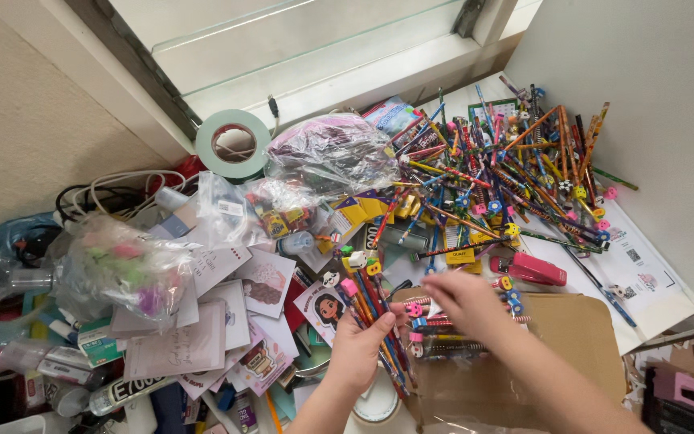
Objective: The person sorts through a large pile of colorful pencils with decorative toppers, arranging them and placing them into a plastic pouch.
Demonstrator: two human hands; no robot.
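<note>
My left hand grips a fanned bunch of colourful pencils with shaped eraser tops, held upright near the lower middle. My right hand reaches in from the right, its fingers closed on the pink-topped ends of pencils lying sideways next to the bunch. Behind both hands, at the upper right, lies a big heap of loose pencils.
A pink stapler lies right of my hands on white paper. A cardboard sheet sits under my right arm. Clear bags of small items, a tape roll, printed cards and glue tubes crowd the left.
</note>
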